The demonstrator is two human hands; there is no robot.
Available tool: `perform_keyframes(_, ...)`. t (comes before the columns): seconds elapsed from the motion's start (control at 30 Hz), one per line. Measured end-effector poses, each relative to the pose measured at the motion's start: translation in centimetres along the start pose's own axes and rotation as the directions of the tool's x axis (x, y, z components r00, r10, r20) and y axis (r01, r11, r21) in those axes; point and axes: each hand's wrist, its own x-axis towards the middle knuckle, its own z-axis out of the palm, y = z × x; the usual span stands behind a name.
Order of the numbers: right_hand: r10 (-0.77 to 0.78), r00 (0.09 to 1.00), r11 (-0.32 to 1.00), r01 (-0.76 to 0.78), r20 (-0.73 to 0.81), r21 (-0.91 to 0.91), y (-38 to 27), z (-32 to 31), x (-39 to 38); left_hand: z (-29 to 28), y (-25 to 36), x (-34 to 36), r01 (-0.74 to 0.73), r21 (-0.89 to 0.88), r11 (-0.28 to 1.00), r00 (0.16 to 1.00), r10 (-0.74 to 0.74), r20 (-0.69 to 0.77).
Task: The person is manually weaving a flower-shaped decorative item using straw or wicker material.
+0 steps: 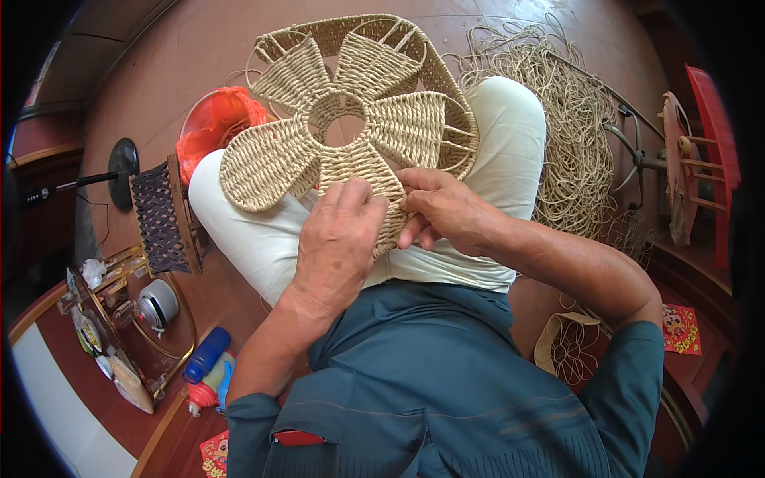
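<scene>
A woven straw piece point(284, 165) shaped like a flower, with petals around a round central hole, rests across my lap. Some upper and right petals show bare wire frames at their outer ends, and a woven rim curves behind them. My left hand point(340, 239) lies over the lowest petal, fingers bent and gripping it. My right hand point(438, 207) grips the right edge of that same petal with thumb and fingers curled; whether a strand is between the fingertips is hidden.
A red bag-lined bucket point(215, 111) sits left of my knee, near a dark woven panel point(159, 223) and black stand point(123, 171). A big straw-cord pile point(566, 151) lies right. A cluttered trolley point(111, 334), blue bottle point(207, 350) and wire frame point(570, 350) are lower down; red chair point(717, 159) at far right.
</scene>
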Motion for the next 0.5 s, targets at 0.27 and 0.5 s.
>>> perform_keyframes(0.27, -0.012, 0.999, 0.997, 0.009, -0.050, -0.073, -0.1, 0.2, -0.4, 1.5, -0.7, -0.5, 0.123, -0.171, 0.977, 0.966, -0.158, -0.204)
perform_keyframes(0.5, -0.026, 1.000, 0.983, 0.023, -0.009, -0.183, -1.1, 0.4, -0.9, 2.4, -0.4, 0.0, 0.132, -0.213, 0.968, 0.950, -0.185, -0.253)
